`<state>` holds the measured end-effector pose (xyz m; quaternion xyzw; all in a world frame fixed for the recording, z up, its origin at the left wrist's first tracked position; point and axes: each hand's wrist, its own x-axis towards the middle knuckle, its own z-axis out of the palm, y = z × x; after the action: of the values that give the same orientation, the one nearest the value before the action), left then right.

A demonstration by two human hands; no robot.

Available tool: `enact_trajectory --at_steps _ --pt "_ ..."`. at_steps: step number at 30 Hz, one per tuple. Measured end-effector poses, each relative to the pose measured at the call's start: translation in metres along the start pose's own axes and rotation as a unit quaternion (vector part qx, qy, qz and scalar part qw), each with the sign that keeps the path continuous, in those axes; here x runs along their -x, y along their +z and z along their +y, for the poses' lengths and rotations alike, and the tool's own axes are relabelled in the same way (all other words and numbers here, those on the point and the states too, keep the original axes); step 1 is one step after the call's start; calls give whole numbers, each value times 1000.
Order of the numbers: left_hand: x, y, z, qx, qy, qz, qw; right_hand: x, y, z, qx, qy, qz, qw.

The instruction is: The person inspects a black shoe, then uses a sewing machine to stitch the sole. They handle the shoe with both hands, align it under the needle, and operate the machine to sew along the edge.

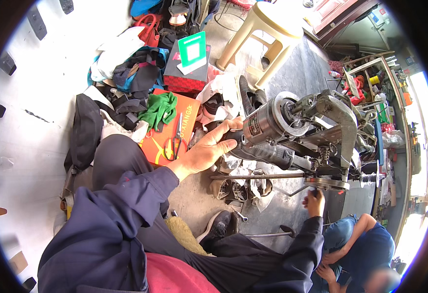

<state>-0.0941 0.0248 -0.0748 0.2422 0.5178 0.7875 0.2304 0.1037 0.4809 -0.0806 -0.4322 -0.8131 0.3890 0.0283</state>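
Observation:
A metal hand-cranked shoe-sewing machine (329, 129) stands in front of me to the right. A black shoe (272, 155) with a textured upper lies along the machine's narrow arm, its far end under the needle part. My left hand (199, 155) grips the shoe's near end, thumb on this side and fingers stretched along the other; part of the grip is hidden. My right hand (315, 204) is closed around the small crank handle below the machine's handwheel (327, 183).
Scissors (177, 139) and a green cloth (157, 111) lie on an orange box (187, 110) at the left. Beyond are a dark box (172, 68) with a green sign and a cream stool (272, 24). A person (355, 249) sits bent over at the lower right.

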Motion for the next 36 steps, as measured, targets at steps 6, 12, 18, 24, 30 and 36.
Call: enact_trajectory --at_steps 6,12,18,24,30,36 --pt "-1 -1 -1 -7 5 -1 1000 60 4 -72 -109 -145 -109 977" --pt "1 -2 4 -63 0 -1 998 27 -62 -58 -113 -176 155 965" --pt "1 3 6 112 -27 19 993 -11 -19 9 -67 -8 110 992" --pt "-12 -6 9 263 -103 -7 959 24 39 -17 -86 -34 -115 989" --pt "-15 -5 20 154 -90 -50 983 44 37 -51 -115 -5 -138 984" --pt "-21 12 30 -7 -43 22 999 47 37 -53 -124 -9 -134 983"
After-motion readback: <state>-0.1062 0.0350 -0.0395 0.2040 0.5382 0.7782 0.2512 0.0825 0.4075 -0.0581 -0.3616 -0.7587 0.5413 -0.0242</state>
